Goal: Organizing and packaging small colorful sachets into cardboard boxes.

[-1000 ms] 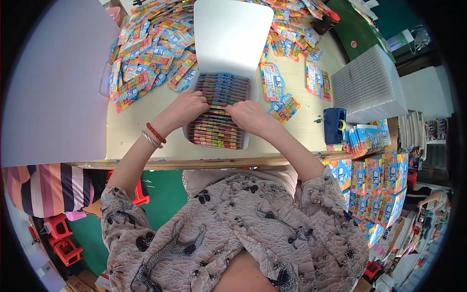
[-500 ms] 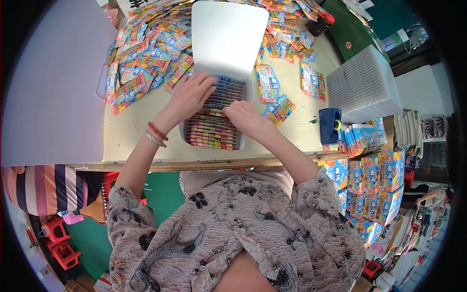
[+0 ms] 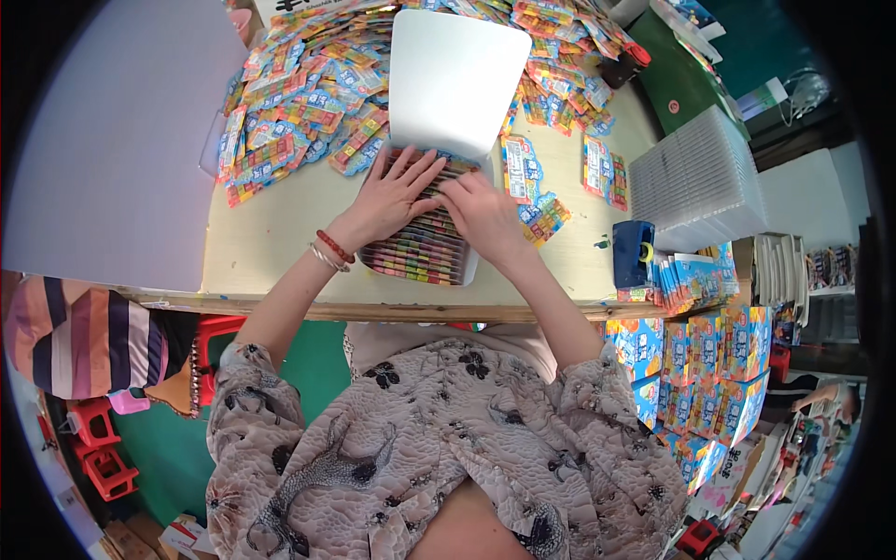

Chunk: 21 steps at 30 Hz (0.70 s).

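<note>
In front of me on the table, an open display box holds rows of colourful flat packets (image 3: pixel 415 261) packed upright. Its white lid (image 3: pixel 457 82) stands raised at the far side. My left hand (image 3: pixel 390 198) lies across the packets, fingers stretched and spread, holding nothing. Close beside its fingertips, my right hand (image 3: pixel 483 219) reaches in over the box's right side with its fingers curled together at the packets' top edges. What those fingers pinch, if anything, is hidden. Loose packets (image 3: pixel 523 173) lie on the table just right of the box.
A large heap of the same packets (image 3: pixel 303 103) covers the far side of the table. To the right stand a stack of clear plastic trays (image 3: pixel 695 177) and a blue tape dispenser (image 3: pixel 633 250). Blue printed boxes (image 3: pixel 714 359) are piled beyond the table's right front corner.
My left hand has flattened and spread over the packets. My right hand has moved farther in, up to the left fingertips. The whole view has shifted slightly.
</note>
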{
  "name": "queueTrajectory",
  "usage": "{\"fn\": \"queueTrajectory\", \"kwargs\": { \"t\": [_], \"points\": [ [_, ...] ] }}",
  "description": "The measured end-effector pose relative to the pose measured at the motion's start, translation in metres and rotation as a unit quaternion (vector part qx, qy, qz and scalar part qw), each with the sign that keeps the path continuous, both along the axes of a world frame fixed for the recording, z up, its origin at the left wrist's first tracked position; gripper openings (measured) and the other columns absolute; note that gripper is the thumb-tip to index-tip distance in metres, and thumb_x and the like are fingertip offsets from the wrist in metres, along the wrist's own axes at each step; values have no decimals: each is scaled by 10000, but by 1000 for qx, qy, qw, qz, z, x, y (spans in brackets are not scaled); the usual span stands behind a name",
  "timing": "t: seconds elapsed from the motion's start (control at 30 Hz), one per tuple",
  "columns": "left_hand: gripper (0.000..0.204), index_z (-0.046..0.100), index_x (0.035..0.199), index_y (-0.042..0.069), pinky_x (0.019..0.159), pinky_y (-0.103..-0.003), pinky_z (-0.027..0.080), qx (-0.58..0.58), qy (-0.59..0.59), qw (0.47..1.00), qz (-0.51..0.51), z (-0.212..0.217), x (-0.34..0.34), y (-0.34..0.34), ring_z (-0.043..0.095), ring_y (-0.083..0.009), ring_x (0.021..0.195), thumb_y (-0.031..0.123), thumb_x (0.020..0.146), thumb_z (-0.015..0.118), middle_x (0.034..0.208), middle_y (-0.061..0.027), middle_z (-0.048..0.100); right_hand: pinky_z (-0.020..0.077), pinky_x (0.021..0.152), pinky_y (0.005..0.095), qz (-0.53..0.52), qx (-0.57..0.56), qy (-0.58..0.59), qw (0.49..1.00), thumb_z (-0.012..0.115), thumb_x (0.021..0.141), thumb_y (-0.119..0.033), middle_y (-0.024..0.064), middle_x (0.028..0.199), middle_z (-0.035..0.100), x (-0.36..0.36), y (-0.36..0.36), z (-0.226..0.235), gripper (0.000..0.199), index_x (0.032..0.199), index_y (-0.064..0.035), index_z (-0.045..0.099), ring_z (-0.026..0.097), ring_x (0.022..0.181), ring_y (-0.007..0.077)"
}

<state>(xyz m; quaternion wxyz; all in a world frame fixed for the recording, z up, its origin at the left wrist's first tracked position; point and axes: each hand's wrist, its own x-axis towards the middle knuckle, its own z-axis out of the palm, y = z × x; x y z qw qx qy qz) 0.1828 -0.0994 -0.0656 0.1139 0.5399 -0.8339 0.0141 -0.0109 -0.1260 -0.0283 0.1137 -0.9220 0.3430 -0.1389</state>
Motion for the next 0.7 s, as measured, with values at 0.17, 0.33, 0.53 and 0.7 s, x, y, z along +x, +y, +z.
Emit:
{"fn": "queueTrajectory", "kwargs": {
  "t": [0.17,0.33,0.53,0.7],
  "points": [
    [525,306,1442,84,1115,-450,217,-54,287,940,174,8,12,23,311,-337,1356,264,970,450,1430,-167,393,368,1043,439,38,-71,-22,997,554,915,-294,123,1377,466,14,-31,-37,542,1397,-115,382,384,1315,311],
    [514,306,1437,52,978,-378,399,-31,398,872,284,-25,-3,87,516,-383,1136,128,951,459,1246,-278,509,324,1059,468,53,-72,59,994,521,922,-305,102,1348,497,25,-36,-29,480,1359,-128,434,412,1293,291],
    [576,285,1440,53,707,-370,478,94,401,869,275,0,25,87,584,-374,706,-65,885,386,822,-268,573,434,886,347,211,-267,29,940,542,822,-146,37,1019,602,75,-76,-3,282,1095,-150,615,551,1041,190],
    [597,279,1442,48,831,-385,482,43,348,907,234,-9,43,85,598,-369,911,-72,867,386,1071,-265,583,469,794,300,313,-307,51,897,524,811,-115,36,873,597,104,-110,-18,130,907,-74,602,579,906,191]
  ]
}}
